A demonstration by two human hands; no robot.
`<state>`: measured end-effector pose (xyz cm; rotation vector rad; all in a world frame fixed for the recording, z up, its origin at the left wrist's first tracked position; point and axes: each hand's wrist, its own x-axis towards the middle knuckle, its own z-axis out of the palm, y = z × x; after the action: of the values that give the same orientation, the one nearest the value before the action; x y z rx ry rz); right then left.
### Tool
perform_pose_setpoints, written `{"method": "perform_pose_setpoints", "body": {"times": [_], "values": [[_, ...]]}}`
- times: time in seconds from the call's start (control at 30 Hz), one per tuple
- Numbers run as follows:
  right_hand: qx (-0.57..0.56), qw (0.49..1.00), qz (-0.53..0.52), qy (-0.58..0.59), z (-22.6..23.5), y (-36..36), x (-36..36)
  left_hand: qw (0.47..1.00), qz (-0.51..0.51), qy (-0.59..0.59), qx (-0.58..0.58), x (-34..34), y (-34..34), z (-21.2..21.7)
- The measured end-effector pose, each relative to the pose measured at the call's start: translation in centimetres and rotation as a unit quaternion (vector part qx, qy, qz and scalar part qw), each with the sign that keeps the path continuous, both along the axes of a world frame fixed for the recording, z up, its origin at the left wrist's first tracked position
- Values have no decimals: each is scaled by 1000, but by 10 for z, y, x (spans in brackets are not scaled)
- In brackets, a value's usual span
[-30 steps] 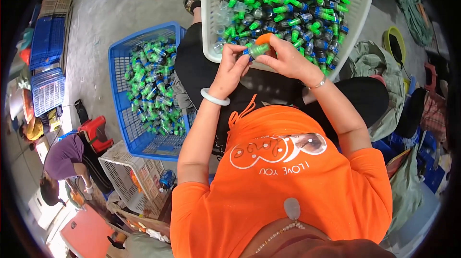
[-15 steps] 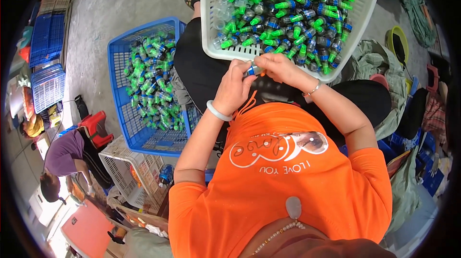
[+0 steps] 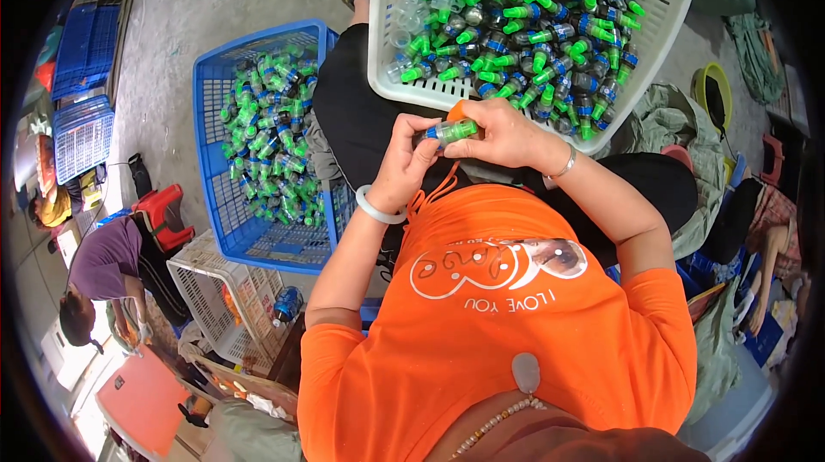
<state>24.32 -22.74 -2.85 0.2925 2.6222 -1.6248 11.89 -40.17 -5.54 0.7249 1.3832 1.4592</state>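
In front of my waist both hands meet on a small clear bottle with a bright green tip and a blue-and-black band (image 3: 453, 131). My left hand (image 3: 397, 165) pinches its banded end. At the green end are the closed fingers of my right hand (image 3: 507, 135), with a bit of orange showing at their edge. Just beyond lies a white slotted crate (image 3: 411, 92), heaped with similar green-tipped bottles (image 3: 541, 58). Several clear plastic cups or caps (image 3: 406, 22) sit in its left corner. Left of my leg, a blue crate (image 3: 196, 110) holds more such bottles (image 3: 275, 131).
At the left a person in purple (image 3: 110, 264) bends over near a red stool (image 3: 168, 220). An empty-looking white crate (image 3: 206, 303) lies tipped below the blue one. Green sacks (image 3: 679, 131) and another person's arm (image 3: 765, 277) are at the right.
The bottle has turned in my fingers, so its green tip now shows toward the right. My right hand has shifted its grip. An arm has come into view at the far right.
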Motion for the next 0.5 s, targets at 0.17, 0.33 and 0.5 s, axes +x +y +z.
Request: {"method": "perform_pose_setpoints", "body": {"times": [0.17,0.33,0.5], "values": [[109,990,-61,68,-4,14,-32,980,112,162,-43,-24,-14,0],[337,902,-235,131,-48,76,-82,704,371,569,-209,-114,-49,-34],[458,861,-212,57,-71,98,-102,696,190,687,-89,-80,14,-1]]}}
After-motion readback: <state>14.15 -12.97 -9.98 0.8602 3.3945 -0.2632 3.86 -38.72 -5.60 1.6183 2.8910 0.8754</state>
